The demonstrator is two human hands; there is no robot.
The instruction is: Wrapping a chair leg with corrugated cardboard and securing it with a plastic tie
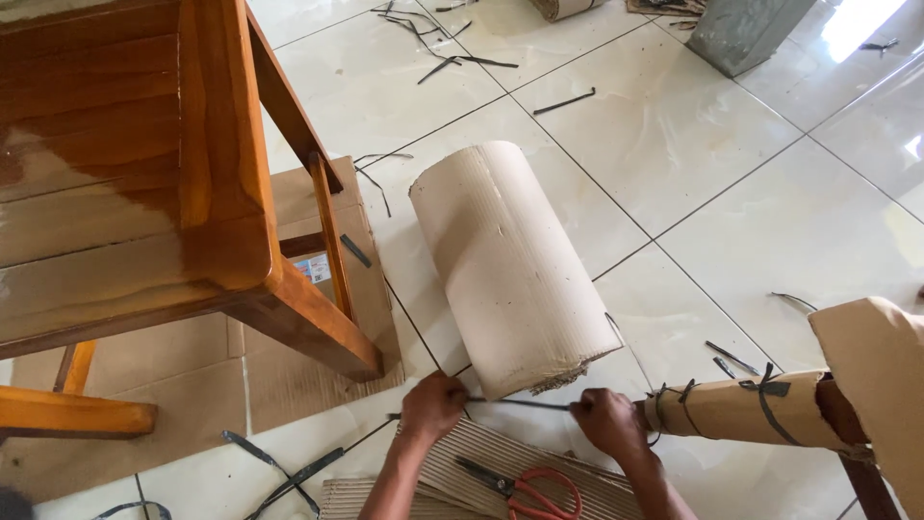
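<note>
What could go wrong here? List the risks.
1. The strap is pulled taut between the left hand and right hand; a thin edge like that might cut into the fingers, or whip if it slips.
2. The scissors lie by the forearms, so an arm could brush the blades.
3. The cardboard roll lies loose and may roll.

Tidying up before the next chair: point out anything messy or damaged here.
Black strap offcuts lie scattered over the tiled floor. The cardboard roll has a frayed, ragged lower edge. Scissors lie loose on a cardboard sheet by both hands, which hold a strap.
</note>
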